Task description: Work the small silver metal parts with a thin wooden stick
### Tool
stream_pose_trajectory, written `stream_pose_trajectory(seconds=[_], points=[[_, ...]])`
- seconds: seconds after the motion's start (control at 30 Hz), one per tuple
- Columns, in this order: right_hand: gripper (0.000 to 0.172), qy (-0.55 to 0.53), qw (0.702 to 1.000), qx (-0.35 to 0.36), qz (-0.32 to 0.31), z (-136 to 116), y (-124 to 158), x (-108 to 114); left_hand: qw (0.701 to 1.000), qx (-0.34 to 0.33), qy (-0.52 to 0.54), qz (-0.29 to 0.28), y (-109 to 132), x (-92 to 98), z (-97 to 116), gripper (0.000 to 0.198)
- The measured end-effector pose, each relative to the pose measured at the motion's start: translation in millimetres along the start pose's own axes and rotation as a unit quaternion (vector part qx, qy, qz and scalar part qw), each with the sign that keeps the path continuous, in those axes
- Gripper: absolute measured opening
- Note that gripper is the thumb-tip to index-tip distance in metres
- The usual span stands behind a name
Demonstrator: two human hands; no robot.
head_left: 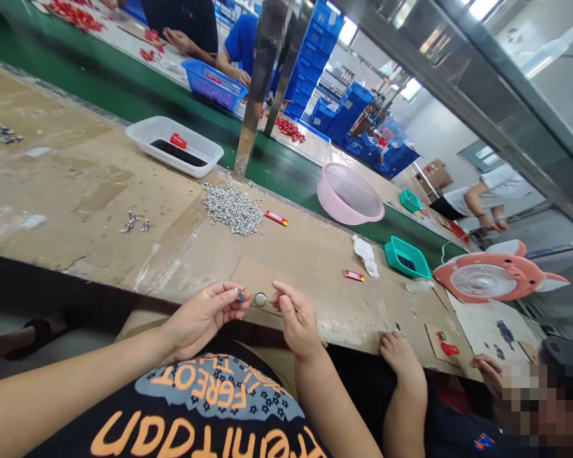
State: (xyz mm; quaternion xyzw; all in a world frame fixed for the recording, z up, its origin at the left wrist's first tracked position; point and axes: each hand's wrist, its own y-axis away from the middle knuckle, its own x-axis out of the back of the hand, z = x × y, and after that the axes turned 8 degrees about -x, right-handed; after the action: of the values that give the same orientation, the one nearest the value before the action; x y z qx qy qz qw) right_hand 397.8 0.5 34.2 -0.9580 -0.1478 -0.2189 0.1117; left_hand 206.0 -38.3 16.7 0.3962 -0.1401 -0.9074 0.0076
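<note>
My left hand pinches a small dark metallic part between thumb and fingertips, above the table's near edge. Just right of it, a round bottle cap with pale contents lies on the cardboard. My right hand is closed beside the cap, fingers curled and thumb pressed in; something thin may be in them, but I cannot make it out. Beyond my hands lies a heap of small silvery metal parts, with a red and yellow small box at its right side.
A white basket holds a dark slab and a red piece. A pink basket, green tray and coral fan stand to the right. A metal post rises behind the heap. A co-worker's hand rests at right.
</note>
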Motion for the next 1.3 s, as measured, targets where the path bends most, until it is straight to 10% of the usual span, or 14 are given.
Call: stream_pose_trajectory(seconds=[0.63,1.3], points=[[0.024,0.202,0.979,-0.010,-0.028,33,-10,-7,0.997,0.073,0.022,-0.007,-10,11.8,-3,0.011],[0.023,0.024,0.994,0.105,-0.017,-19,3,-14,0.993,0.100,0.026,-0.053,-9,7.4,-12,0.010]])
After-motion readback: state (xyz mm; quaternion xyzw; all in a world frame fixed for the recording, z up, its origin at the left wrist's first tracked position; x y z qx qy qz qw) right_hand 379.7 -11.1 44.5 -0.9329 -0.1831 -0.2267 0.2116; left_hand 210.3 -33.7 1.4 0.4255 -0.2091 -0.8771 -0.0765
